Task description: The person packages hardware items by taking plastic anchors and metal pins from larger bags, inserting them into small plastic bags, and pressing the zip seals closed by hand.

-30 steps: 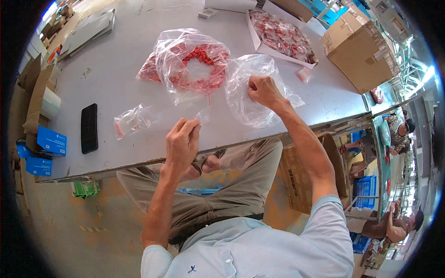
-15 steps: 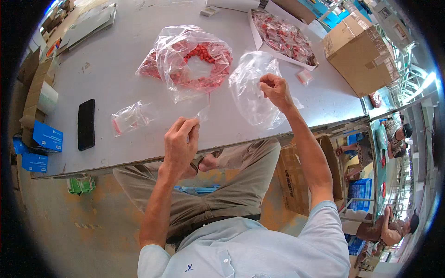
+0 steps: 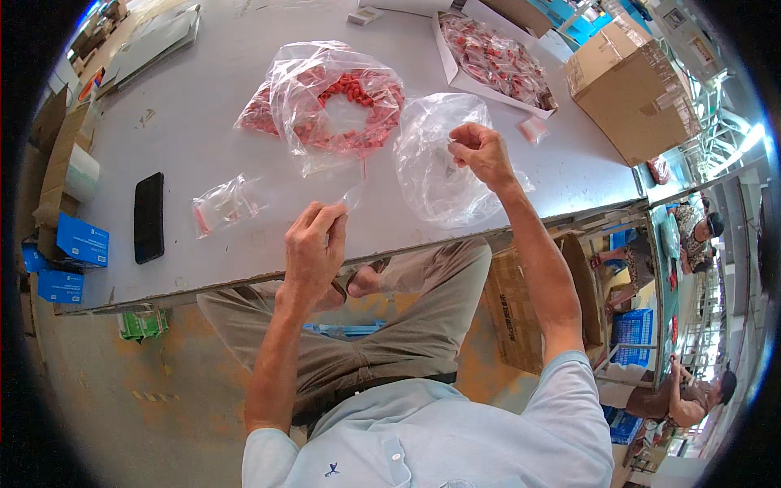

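The largest thing is the pale counter [image 3: 203, 130], on which all the following things lie. At its far right stands a brown cardboard box [image 3: 630, 98], and beside it a shallow white box [image 3: 458, 83] full of red packets. Near the middle lies a transparent bag [image 3: 299, 102] with red pieces inside, and just to its right a clear plastic bag [image 3: 427, 163]. Over this one is the right hand [image 3: 486, 154], its grip nearly closed; whether it has hold of something, I cannot tell. The left hand [image 3: 316, 248], above the near edge, has its grip pinched, as it seems, on a very small clear bag [image 3: 352, 195], poorly visible against the surface.
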A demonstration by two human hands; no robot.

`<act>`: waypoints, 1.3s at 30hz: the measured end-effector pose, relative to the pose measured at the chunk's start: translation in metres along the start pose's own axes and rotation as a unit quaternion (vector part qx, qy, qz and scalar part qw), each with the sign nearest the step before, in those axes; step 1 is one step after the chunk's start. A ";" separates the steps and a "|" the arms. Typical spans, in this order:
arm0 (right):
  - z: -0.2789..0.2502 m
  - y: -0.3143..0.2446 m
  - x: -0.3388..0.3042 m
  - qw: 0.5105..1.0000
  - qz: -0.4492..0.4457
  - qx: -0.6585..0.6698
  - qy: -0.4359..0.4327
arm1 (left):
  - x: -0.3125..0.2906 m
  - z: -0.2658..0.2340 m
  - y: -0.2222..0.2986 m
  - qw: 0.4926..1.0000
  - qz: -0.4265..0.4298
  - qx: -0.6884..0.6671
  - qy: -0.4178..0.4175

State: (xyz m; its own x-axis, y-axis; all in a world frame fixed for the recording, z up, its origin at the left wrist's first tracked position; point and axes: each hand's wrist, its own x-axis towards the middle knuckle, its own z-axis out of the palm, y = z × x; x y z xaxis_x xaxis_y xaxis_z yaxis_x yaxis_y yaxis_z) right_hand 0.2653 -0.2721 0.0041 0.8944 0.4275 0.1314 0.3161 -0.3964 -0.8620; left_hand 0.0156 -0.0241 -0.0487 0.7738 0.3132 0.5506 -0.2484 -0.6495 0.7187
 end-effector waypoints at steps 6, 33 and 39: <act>-0.005 -0.003 0.001 0.997 -0.023 0.031 0.067 | -0.001 0.000 0.000 1.000 -0.002 -0.004 -0.001; 0.112 -0.121 -0.066 0.976 -0.083 -0.069 -0.190 | 0.010 -0.009 0.014 0.986 0.066 0.138 -0.068; 0.110 -0.119 -0.063 0.979 -0.054 -0.047 -0.193 | 0.007 -0.005 0.011 0.981 0.088 0.154 -0.078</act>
State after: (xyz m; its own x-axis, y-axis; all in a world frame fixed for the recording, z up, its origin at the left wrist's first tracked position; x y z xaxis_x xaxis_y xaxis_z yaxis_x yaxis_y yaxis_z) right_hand 0.1363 -0.1624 0.0445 0.6737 0.7389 0.0086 0.4464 -0.3977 -0.8016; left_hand 0.0158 -0.0257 -0.0346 0.8208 0.0827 0.5651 -0.2173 -0.8698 0.4430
